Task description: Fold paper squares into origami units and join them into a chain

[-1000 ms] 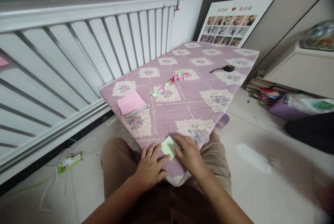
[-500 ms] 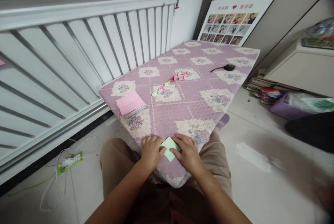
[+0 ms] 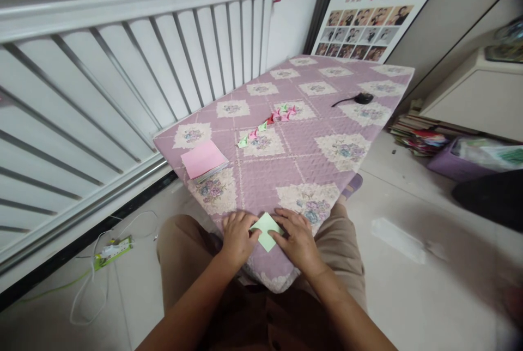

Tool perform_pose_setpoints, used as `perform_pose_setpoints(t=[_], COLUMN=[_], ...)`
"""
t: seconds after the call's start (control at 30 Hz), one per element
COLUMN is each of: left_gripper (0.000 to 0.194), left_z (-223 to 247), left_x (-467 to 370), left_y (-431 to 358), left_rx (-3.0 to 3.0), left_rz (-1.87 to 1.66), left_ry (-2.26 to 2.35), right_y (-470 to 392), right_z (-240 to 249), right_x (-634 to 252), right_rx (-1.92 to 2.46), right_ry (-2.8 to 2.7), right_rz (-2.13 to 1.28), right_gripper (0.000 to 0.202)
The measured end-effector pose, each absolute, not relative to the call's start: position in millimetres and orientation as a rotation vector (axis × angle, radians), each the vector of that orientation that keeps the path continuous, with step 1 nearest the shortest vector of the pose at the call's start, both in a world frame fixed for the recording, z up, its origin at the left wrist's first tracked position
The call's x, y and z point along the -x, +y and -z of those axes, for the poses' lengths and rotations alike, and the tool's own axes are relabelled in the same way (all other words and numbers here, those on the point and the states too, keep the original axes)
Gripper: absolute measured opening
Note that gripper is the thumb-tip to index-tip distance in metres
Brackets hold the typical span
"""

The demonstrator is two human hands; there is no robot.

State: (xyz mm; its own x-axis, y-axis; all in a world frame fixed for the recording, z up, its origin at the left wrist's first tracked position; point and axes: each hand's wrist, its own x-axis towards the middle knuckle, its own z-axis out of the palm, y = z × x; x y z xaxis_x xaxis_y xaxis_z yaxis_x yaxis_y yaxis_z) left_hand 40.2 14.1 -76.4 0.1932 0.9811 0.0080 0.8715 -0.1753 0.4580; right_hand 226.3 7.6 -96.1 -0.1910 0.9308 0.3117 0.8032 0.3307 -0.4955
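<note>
A light green square of paper (image 3: pixel 267 231) lies turned like a diamond near the close end of the cloth-covered table. My left hand (image 3: pixel 239 234) grips its left corner, thumb on top. At the right corner my right hand (image 3: pixel 297 235) does the same, with the thumb pressing the paper. Fingers of both hands partly cover the side corners. Further up the cloth is a pad of pink paper (image 3: pixel 203 159) on the left. Several small folded paper pieces in green, pink and red (image 3: pixel 269 120) form a crooked row in the middle.
A black object with a short cord (image 3: pixel 363 98) rests on the tablecloth (image 3: pixel 269 176) at the far right. Along the left side runs a white radiator (image 3: pixel 134 78). A photo board (image 3: pixel 362 24) leans behind the table. A power strip (image 3: pixel 113 252) with cables lies on the floor.
The view has shifted slightly. Both hands stay on the green paper in the same grip, and the other things on the table keep their places.
</note>
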Motion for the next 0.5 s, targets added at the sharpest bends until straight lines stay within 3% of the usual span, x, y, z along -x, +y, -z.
perform_pose_setpoints(t=[0.23,0.4,0.5], left_gripper=[0.005,0.004,0.005], left_z=[77.2,77.4,78.0], left_x=[-40.6,-38.9,-35.2], left_y=[12.1,13.5,16.0], left_rx=[-2.143,-2.16,-2.191], left_rz=[-0.496,-0.466,-0.456], left_ry=[1.744,1.72,1.659], right_y=[5.9,5.1,5.3], right_z=[95.4,95.6,95.9], right_x=[-226.2,-227.6,-229.1], right_rx=[1.484,1.459,1.446], right_ry=[-2.015,-2.027,-2.054], right_rz=[-0.313,-0.362,-0.366], right_gripper=[0.029,0.009,0.008])
